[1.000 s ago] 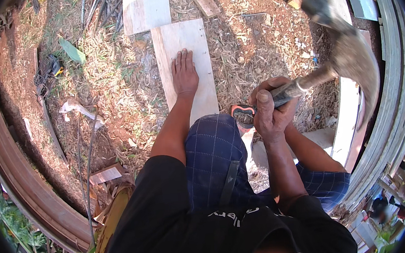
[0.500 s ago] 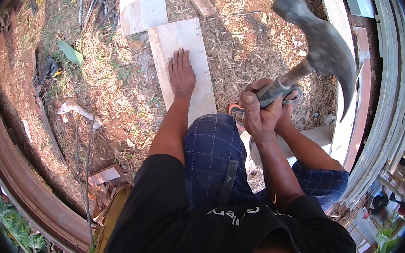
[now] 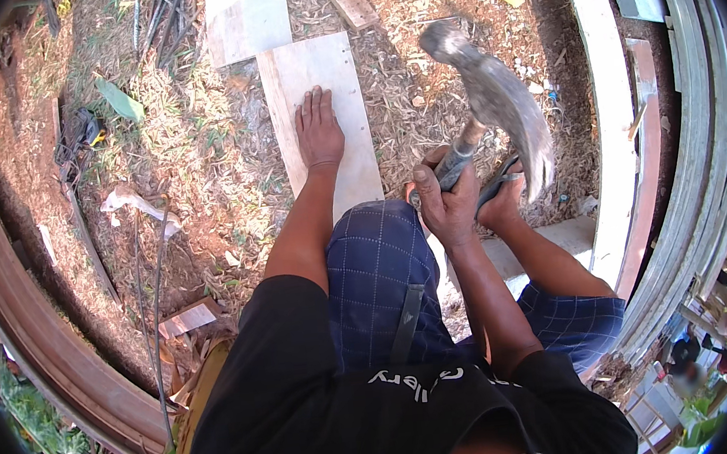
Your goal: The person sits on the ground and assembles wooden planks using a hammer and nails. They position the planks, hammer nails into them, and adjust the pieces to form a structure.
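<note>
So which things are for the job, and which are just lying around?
In use:
- hammer, held in the right hand
- pale board, under the left hand

Seemingly just lying about:
- green leaf
- bundle of sticks
- short wood block, lower left

Claw hammer (image 3: 495,92) aloft, pale board (image 3: 310,67) flat

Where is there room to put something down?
On the board, between the left hand and the board's far end. Also the leafy ground between the board and the pale scrap. It's crowded right of the knee: right hand, hammer and foot bunch together.
</note>
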Demonstrator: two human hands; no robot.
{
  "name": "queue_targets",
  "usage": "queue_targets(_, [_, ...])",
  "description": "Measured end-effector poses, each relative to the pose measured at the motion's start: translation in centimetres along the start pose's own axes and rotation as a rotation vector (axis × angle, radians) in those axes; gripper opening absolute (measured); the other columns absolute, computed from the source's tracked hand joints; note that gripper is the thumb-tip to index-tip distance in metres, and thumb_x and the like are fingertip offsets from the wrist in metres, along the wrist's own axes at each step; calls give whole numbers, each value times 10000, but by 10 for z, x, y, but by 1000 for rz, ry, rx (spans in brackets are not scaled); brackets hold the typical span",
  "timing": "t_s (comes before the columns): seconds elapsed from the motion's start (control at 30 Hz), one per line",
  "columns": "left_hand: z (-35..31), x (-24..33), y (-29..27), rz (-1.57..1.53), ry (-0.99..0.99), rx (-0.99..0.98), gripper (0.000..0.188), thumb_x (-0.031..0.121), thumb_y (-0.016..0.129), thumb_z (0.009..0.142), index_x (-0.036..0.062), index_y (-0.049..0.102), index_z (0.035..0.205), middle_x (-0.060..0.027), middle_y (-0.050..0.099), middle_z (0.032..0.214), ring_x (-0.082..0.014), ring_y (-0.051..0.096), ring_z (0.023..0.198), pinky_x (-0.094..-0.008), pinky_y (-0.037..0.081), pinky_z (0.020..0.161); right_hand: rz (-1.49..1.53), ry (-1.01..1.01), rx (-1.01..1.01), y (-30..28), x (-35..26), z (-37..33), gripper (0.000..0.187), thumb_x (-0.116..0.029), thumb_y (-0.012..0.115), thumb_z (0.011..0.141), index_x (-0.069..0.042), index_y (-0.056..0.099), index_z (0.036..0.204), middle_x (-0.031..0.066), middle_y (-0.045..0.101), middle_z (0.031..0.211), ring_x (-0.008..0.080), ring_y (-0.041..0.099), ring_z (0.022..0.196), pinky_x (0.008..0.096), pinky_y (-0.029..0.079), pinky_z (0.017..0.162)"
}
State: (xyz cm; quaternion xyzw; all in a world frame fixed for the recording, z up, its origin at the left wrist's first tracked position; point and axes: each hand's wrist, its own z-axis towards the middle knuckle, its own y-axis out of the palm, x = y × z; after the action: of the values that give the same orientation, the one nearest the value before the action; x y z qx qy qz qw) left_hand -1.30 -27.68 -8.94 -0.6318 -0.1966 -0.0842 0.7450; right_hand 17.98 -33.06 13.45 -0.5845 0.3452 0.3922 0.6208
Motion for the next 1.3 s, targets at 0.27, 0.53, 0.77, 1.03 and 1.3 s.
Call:
queue_targets(0.27, [2,5,-1,0,-10,-15,438,169,452,1036,123,490,1470,-79,449,1573,-251,352,1492,-454,222,1249,-278,391,-349,20,134,-79,305,-281,666,954,13,606,1004,162,664,807,348,639,710,436,508,677])
queue_targets(0.53, [2,-2,-3,34,-4,-14,450,172,465,1029,131,484,1478,-62,439,1582,-245,342,1496,-447,224,1244,407,767,-195,13,146,-36,230,-256,658,987,-32,608,996,44,592,686,125,584,588,304,461,530])
queue_targets(0.77, [12,12,5,84,77,-5,469,178,477,1023,140,465,1490,-51,435,1586,-252,348,1493,-455,243,1233,-636,525,-238,-70,219,58,553,-307,686,912,-30,535,1367,234,692,1098,391,677,1040,442,533,932])
queue_targets(1.03, [3,0,6,181,113,3,436,242,380,1073,168,481,1491,-58,425,1597,-279,380,1476,-476,299,1191,-877,454,-615,-274,162,171,556,-398,643,931,-128,584,1413,184,662,1323,343,622,1240,457,485,1054])
queue_targets(1.3, [5,1,1,159,153,18,430,277,339,1097,127,514,1460,-104,439,1580,-313,400,1456,-497,320,1172,-457,807,418,-511,163,-23,488,-347,615,961,-64,608,1359,108,705,1117,204,701,967,363,568,781])
